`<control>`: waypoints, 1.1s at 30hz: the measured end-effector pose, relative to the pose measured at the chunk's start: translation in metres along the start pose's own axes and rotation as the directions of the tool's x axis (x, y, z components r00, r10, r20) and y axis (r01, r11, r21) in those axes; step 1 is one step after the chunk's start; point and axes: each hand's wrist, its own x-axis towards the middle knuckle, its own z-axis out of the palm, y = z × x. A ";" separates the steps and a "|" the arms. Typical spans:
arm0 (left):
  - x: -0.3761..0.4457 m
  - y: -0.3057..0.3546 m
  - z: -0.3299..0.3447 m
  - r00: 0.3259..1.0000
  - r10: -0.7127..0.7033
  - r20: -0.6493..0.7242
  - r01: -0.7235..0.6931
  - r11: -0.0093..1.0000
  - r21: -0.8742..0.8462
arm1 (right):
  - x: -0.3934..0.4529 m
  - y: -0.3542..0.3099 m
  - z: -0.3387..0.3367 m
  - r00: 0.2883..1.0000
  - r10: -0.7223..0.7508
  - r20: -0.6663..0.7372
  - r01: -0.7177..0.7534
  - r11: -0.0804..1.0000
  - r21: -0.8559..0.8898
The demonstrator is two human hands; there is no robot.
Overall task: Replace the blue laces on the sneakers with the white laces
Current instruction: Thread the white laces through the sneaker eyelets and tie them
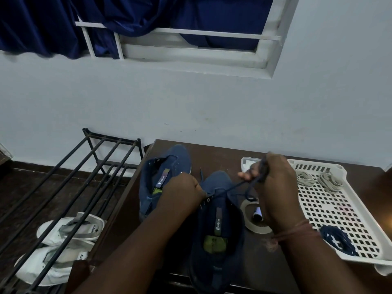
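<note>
Pale wall (212, 107) and a window with dark blue curtains (42, 24) fill the top of the frame; below them sits a dark brown table (261, 259). My left hand (182, 189) curls on the eyelet edge of the nearer blue sneaker (218, 230) at lower centre. My right hand (271, 177) pinches its blue lace (231, 187), drawn taut up and right from the eyelets. A second blue sneaker (165, 175) lies just left, unlaced. At right, a white perforated tray (331, 211) holds two white lace bundles (318, 179) and a coiled blue lace (337, 240). A metal shoe rack (70, 177) stands lower left.
</note>
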 end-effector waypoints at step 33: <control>-0.010 0.004 0.037 0.989 0.105 -0.102 -0.077 0.966 0.247 | 0.012 -0.018 -0.015 0.987 -0.159 0.037 0.163 0.950 -0.266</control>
